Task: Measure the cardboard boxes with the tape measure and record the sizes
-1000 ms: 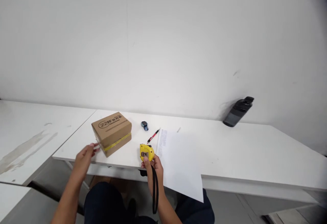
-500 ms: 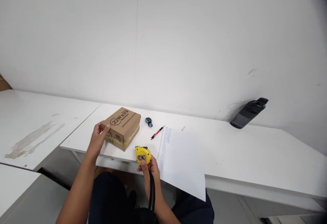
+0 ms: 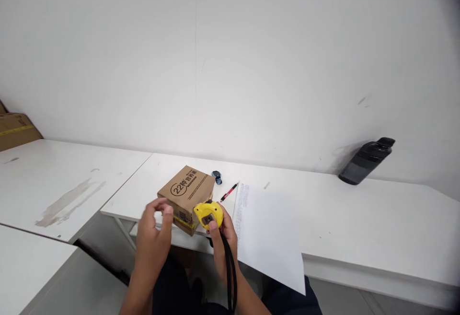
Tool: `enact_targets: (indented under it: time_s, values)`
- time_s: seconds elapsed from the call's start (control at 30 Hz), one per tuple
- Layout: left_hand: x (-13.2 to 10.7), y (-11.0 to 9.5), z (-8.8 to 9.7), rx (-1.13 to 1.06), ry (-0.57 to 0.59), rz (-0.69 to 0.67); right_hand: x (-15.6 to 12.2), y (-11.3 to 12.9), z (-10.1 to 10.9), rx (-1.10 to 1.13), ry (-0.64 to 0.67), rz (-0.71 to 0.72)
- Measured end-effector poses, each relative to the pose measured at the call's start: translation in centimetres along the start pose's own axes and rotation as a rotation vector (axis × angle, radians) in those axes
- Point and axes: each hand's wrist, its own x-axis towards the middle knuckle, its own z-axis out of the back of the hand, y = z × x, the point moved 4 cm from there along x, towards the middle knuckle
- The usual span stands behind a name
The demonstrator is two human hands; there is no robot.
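A small cardboard box (image 3: 190,185) with black printing and yellow tape sits near the front edge of the white table. My left hand (image 3: 154,233) is just in front of its left corner, fingers curved and apart with nothing between them. In my right hand (image 3: 224,238) I hold a yellow tape measure (image 3: 209,213), thumb on its face; a black wrist strap (image 3: 230,269) hangs down from it. The tape measure overlaps the box's right corner in view; I cannot tell whether they touch.
Behind the box lie a dark watch (image 3: 216,176) and a red and black pen (image 3: 229,192). A white paper sheet (image 3: 269,233) overhangs the table's front edge. A black bottle (image 3: 366,161) stands by the wall. Another cardboard box (image 3: 19,130) is at far left.
My left hand has let go of the box's left corner and drawn back toward me. The tape measure in my right hand has come closer to the box. The whole view has shifted slightly.
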Motion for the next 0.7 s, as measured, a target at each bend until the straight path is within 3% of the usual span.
enact_targets:
  time_s: [0.07, 0.13, 0.2, 0.27, 0.37, 0.43, 0.53, 0.67, 0.7]
  values:
    - [-1.1, -0.6, -1.0, -0.138, 0.325, 0.068, -0.9, 0.6, 0.1, -0.042, 0.048, 0.098]
    - [-2.1, -0.3, -1.8, -0.313, 0.525, 0.199, -2.1, 1.5, 0.3, -0.093, 0.119, 0.236]
    - [-3.0, 0.5, -2.5, -0.493, 0.581, 0.343, -2.9, 2.5, 0.5, -0.143, 0.202, 0.365]
    - [-4.1, 1.2, -3.2, -0.628, 0.609, 0.440, -3.2, 2.9, 0.8, -0.195, 0.224, 0.408]
    - [-5.7, 2.1, -4.0, -0.726, 0.706, 0.508, -2.5, 2.7, 1.6, -0.232, 0.136, 0.328]
    - [-5.1, 2.9, -3.9, -0.735, 0.683, 0.526, -2.1, 2.3, 2.3, -0.246, 0.078, 0.281]
    - [0.1, 4.8, -2.3, -0.655, 0.465, 0.477, -1.9, 2.0, 4.8, -0.273, -0.110, 0.271]
    - [11.8, 7.5, 1.6, -0.297, 0.233, 0.292, -2.3, 2.0, 10.3, -0.347, -0.418, 0.232]
    - [14.3, 8.2, 2.4, -0.175, 0.226, 0.260, -2.4, 2.1, 11.7, -0.356, -0.488, 0.228]
